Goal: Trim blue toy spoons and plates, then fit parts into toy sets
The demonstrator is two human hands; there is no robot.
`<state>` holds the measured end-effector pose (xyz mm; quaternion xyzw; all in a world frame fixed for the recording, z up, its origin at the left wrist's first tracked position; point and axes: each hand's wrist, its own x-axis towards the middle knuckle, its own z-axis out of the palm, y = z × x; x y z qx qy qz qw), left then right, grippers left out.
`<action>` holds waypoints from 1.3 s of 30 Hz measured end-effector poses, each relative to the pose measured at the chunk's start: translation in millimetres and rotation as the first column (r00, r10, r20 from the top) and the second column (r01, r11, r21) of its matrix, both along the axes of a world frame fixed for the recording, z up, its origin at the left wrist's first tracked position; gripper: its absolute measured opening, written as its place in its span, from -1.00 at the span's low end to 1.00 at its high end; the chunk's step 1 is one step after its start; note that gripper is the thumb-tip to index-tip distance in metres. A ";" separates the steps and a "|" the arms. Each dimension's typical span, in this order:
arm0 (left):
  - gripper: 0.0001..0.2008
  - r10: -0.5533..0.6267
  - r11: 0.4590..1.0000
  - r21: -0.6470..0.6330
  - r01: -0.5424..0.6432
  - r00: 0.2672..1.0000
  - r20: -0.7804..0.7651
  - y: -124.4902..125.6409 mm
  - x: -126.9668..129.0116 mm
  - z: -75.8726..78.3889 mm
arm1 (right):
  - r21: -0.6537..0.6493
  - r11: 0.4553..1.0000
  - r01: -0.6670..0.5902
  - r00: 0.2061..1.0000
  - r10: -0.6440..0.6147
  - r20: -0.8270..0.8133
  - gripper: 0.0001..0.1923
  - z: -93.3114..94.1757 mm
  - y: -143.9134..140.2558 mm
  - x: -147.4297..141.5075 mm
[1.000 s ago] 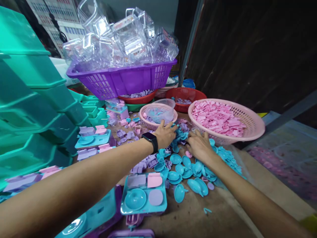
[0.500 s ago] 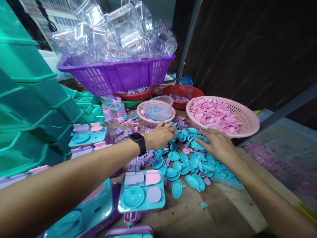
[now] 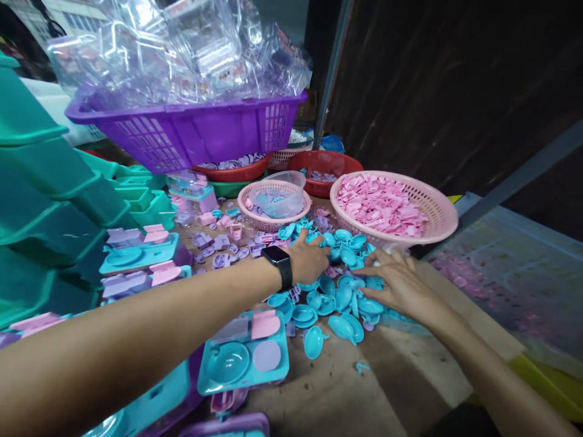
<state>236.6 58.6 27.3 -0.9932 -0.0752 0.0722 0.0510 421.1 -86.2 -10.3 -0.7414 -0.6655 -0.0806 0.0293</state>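
Observation:
A heap of small turquoise toy sinks or pans (image 3: 344, 297), oval and shallow, lies loose on the table. My left hand (image 3: 307, 260), with a black watch on its wrist, reaches into the heap's left side; its visible fingers are apart, though the tips are partly hidden. On the right side of the heap, my right hand (image 3: 394, 280) has its fingers spread over the pieces, and nothing is visibly gripped. Nearer to me stands a toy kitchen counter (image 3: 246, 358) with a turquoise top, a round basin and pink and lilac parts.
A pink basket (image 3: 441, 212) of pink pieces stands at the back right. Beside it are a smaller pink basket (image 3: 273, 223) and a red bowl (image 3: 350, 162). A purple crate (image 3: 195, 136) holds clear packaging. Green bins (image 3: 50, 176) are stacked at left; lilac parts (image 3: 221, 243) lie scattered.
My left hand has moved nearer, deeper into the heap. My right hand has shifted nearer and its fingers have spread. The whole view has swung slightly right.

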 end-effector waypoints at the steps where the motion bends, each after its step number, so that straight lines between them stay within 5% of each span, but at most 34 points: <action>1: -0.75 0.006 1.000 0.006 -0.006 1.000 -0.014 -0.1 -3.6 2.7 | 0.006 1.000 -0.025 1.000 0.025 -0.014 -0.71 -1.9 -4.0 -4.3; 7: -0.63 0.028 0.999 0.023 -0.025 0.993 -0.115 -5.1 -20.5 22.0 | 0.016 1.000 -0.023 0.992 0.025 -0.127 -0.80 -5.5 -32.5 -15.8; 12: -0.56 0.091 0.996 0.033 -0.088 0.990 -0.111 1.8 -30.1 20.1 | 0.024 1.000 -0.013 0.988 0.017 -0.152 -0.82 -3.1 -45.7 -6.8; 18: -0.38 0.055 0.995 -0.078 -0.062 0.994 -0.097 16.5 -25.5 3.6 | 0.215 0.975 0.047 0.999 -0.048 -0.003 -0.64 -12.6 -25.0 6.3; 24: -0.60 0.051 0.976 -0.208 -0.072 0.993 -0.106 11.6 -22.8 2.6 | 0.232 0.972 -0.019 0.993 -0.010 0.120 -0.48 -35.5 -4.1 2.6; 29: -0.56 -0.068 0.897 -0.442 0.012 0.991 -0.111 8.8 -29.6 3.1 | 0.247 0.969 -0.018 0.999 0.010 0.034 -0.50 -26.4 1.6 -0.2; 33: -0.57 -0.123 0.812 -0.579 0.069 0.991 -0.055 12.4 -27.5 5.4 | 0.214 0.977 -0.014 0.999 0.006 0.038 -0.44 -6.0 32.6 -9.1; 36: -0.68 0.005 0.859 -0.511 0.004 1.000 0.015 19.5 -25.0 10.0 | 0.073 0.997 -0.025 0.998 0.020 0.066 -0.24 1.1 64.0 -23.5; 39: -0.71 0.261 0.935 -0.281 -0.218 0.957 0.128 30.5 -28.1 12.9 | -0.044 0.999 -0.032 0.996 0.036 0.088 -0.21 2.3 82.1 -33.3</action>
